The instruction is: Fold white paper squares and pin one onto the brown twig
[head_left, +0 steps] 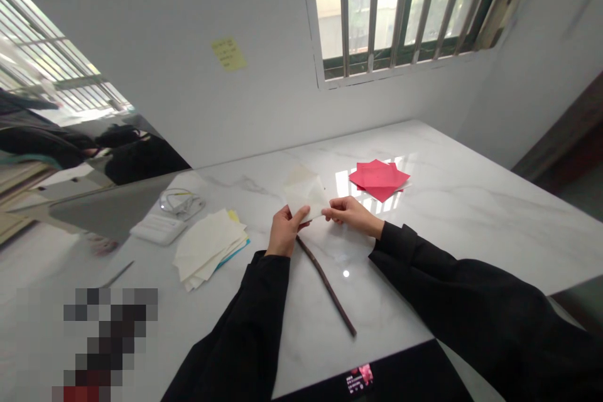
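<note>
A folded cream sheet of paper (308,193) is held up over the white marbled table (400,301). My left hand (284,230) grips its lower left edge, thumb lying on top. At the lower right corner, the fingers of my right hand (351,213) pinch the same paper. A thin dark brown stick (326,282) lies on the table, its upper end close to my left hand. To the left rests a fanned stack of cream papers (210,246), with yellow and blue edges showing beneath. Red papers (379,178) lie in an overlapping pile beyond my right hand.
A white box-shaped device (159,228) with a coiled cable (181,202) sits at the left, near a thin pen-like item (120,273). A dark screen (391,377) is at the front edge. The wall bears a yellow note (228,54) and a barred window (400,6).
</note>
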Motion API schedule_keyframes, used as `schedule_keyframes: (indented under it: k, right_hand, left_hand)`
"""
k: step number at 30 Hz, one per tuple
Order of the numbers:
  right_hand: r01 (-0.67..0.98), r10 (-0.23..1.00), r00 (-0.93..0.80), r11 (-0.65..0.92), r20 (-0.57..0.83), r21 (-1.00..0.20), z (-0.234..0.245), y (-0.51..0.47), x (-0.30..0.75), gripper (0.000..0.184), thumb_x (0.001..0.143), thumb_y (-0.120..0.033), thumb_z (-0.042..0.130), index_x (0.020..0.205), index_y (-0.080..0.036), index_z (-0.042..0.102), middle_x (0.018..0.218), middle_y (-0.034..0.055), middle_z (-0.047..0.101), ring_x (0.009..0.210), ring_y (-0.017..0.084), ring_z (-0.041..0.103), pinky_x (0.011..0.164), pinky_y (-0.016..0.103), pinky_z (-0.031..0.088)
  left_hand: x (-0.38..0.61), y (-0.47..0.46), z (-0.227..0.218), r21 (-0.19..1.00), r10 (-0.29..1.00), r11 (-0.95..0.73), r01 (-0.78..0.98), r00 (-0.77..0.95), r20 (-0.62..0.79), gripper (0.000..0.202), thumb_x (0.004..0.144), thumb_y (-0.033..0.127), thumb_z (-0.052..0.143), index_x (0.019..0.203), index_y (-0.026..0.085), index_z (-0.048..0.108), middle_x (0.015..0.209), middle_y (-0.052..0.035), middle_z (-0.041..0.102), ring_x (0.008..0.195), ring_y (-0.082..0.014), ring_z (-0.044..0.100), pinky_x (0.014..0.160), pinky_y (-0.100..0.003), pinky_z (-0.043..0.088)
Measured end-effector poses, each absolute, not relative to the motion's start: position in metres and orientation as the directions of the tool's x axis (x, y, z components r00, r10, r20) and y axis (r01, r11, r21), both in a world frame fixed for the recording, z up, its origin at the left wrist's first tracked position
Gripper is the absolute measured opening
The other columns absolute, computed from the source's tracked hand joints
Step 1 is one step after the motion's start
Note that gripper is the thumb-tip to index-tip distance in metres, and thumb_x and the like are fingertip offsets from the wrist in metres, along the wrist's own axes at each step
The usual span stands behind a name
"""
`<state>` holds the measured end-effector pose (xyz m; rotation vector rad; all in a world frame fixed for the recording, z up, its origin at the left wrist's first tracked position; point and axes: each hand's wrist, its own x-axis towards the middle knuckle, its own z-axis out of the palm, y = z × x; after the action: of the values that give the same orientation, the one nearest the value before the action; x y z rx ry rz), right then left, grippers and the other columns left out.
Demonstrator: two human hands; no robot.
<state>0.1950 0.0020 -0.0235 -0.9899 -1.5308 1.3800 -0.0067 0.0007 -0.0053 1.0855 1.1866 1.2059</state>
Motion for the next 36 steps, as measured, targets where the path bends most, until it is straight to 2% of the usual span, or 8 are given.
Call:
schedule_keyframes:
  k: [6,10,14,18,20,24,31,36]
  right_hand:
    - [0.015,0.942,-0.326,0.093,0.083,-0.996,-0.032,0.005,0.194,0.052,0.082,-0.066,0.070,0.071,-0.016,0.064,0.063,-0.0006,0.056,0.057,0.011,0.045,0.057,0.026,0.034]
    - [0.027,0.943,-0.325,0.087,0.073,-0.996,-0.032,0.005,0.193,0.053,0.081,-0.067,0.071,0.069,-0.016,0.061,0.065,0.0006,0.060,0.057,0.011,0.045,0.056,0.026,0.033]
    - [0.050,0.939,-0.339,0.079,0.058,-0.996,-0.030,0.004,0.193,0.053,0.080,-0.067,0.071,0.069,-0.016,0.062,0.063,0.0007,0.060,0.058,0.011,0.048,0.056,0.026,0.034]
    - [0.044,0.931,-0.362,0.071,0.051,-0.996,-0.027,0.003,0.194,0.050,0.079,-0.064,0.073,0.071,-0.016,0.064,0.063,-0.0001,0.059,0.059,0.011,0.048,0.057,0.026,0.034]
    - [0.045,0.930,-0.364,0.078,0.056,-0.996,-0.026,0.003,0.195,0.049,0.079,-0.063,0.073,0.071,-0.016,0.064,0.063,-0.0002,0.059,0.059,0.011,0.048,0.057,0.026,0.034]
    - [0.046,0.933,-0.356,0.078,0.056,-0.996,-0.027,0.003,0.196,0.048,0.080,-0.061,0.072,0.071,-0.016,0.063,0.063,-0.0001,0.059,0.059,0.011,0.049,0.056,0.026,0.034]
    - [0.084,0.929,-0.368,0.085,0.048,-0.993,-0.027,0.002,0.196,0.043,0.083,-0.058,0.070,0.076,-0.016,0.067,0.066,0.0000,0.060,0.059,0.011,0.047,0.056,0.025,0.033]
    - [0.146,0.918,-0.390,0.139,0.072,-0.979,-0.028,0.002,0.197,0.042,0.085,-0.057,0.069,0.076,-0.016,0.067,0.065,-0.0005,0.059,0.059,0.011,0.045,0.055,0.026,0.030]
  left_hand:
    - [-0.007,-0.001,-0.005,0.994,0.997,0.077,-0.074,0.021,-0.076,0.054,0.065,0.047,0.090,0.103,0.011,0.075,0.107,-0.0129,0.077,0.089,-0.0213,0.071,0.073,-0.030,0.058]
    - [-0.009,0.002,-0.008,0.996,0.999,0.029,-0.079,0.019,-0.028,0.056,0.066,0.046,0.089,0.108,0.012,0.072,0.110,-0.0134,0.077,0.094,-0.0253,0.073,0.075,-0.033,0.059]
    - [-0.013,0.008,-0.010,0.990,0.997,-0.082,-0.115,-0.013,0.081,0.069,0.067,0.040,0.089,0.127,0.017,0.063,0.114,-0.0130,0.076,0.096,-0.0267,0.074,0.079,-0.034,0.060]
    - [-0.018,0.010,-0.006,0.983,0.987,-0.153,-0.105,-0.074,0.146,0.088,0.067,0.033,0.088,0.146,0.026,0.049,0.111,-0.0084,0.075,0.087,-0.0218,0.073,0.071,-0.030,0.059]
    - [-0.019,0.010,-0.003,0.980,0.985,-0.167,-0.105,-0.063,0.161,0.078,0.069,0.035,0.086,0.140,0.026,0.055,0.103,-0.0052,0.074,0.078,-0.0179,0.071,0.065,-0.026,0.056]
    - [-0.018,0.009,0.001,0.982,0.987,-0.158,-0.108,-0.052,0.153,0.046,0.069,0.039,0.084,0.107,0.020,0.066,0.091,-0.0014,0.071,0.067,-0.0126,0.063,0.058,-0.022,0.050]
    - [-0.016,0.010,0.001,0.977,0.995,-0.067,-0.202,-0.084,0.051,0.043,0.067,0.048,0.085,0.093,0.020,0.064,0.084,0.0013,0.066,0.067,-0.0118,0.060,0.060,-0.023,0.048]
    - [-0.016,0.009,-0.001,0.987,0.992,-0.083,-0.136,-0.106,0.069,0.041,0.064,0.044,0.087,0.087,0.021,0.062,0.072,0.0039,0.061,0.062,-0.0121,0.057,0.057,-0.022,0.045]
